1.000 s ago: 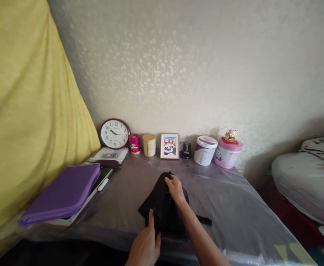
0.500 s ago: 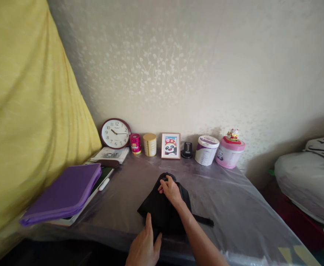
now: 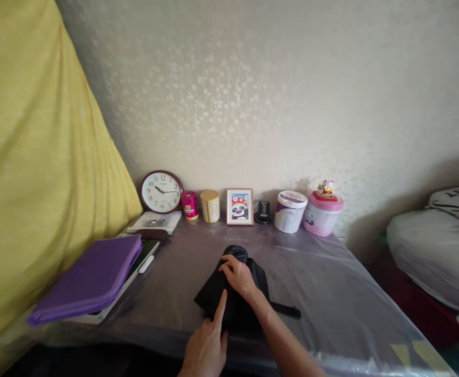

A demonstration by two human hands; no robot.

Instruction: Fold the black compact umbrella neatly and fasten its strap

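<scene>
A black fabric bundle (image 3: 214,296), which looks like a folding umbrella, lies loosely spread near the front of the table, its rounded end away from me. From its right side a black strap (image 3: 286,310) sticks out. My right hand (image 3: 238,275) rests on the upper part with bent, slightly parted fingers, pressing on the cloth. Below it, my left hand (image 3: 208,340) lies at the near edge, index finger stretched forward over the fabric and thumb apart. Its other fingers are mostly hidden. My right forearm covers some of the bundle.
A plastic-covered table (image 3: 324,293) holds everything. On the left lie a purple folder (image 3: 91,272), a white pen-like object (image 3: 146,264) and papers. Along the wall stand a clock (image 3: 161,191), tins, a picture frame (image 3: 239,207) and tubs. A yellow curtain (image 3: 44,157) hangs left.
My left hand has moved forward and right, its index finger now further over the black fabric. My right hand has shifted slightly left and nearer to me on the cloth.
</scene>
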